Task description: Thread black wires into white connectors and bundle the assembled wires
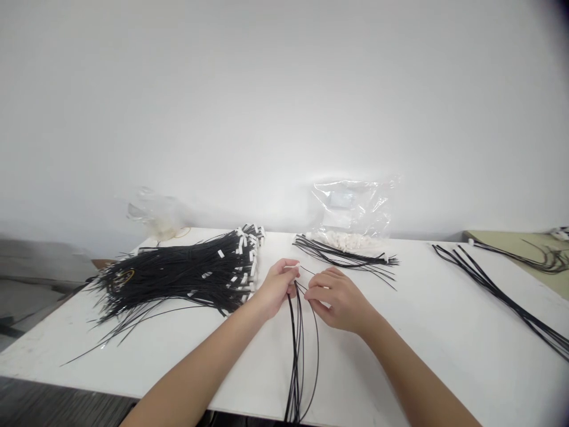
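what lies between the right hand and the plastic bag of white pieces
In the head view, a small bundle of black cables lies between the right hand and the plastic bag of white pieces.

It looks like a workshop for cable assembly. The fingers [317,293] hold thin black wires [294,356] over a white table [418,332]. Left of them lies a thick stack of black cables [186,270] with white ends. Just beyond them, a clear bag [344,219] of small white pieces [351,242] sits behind another bunch [341,254]; well to their right stretch longer cables [498,290].
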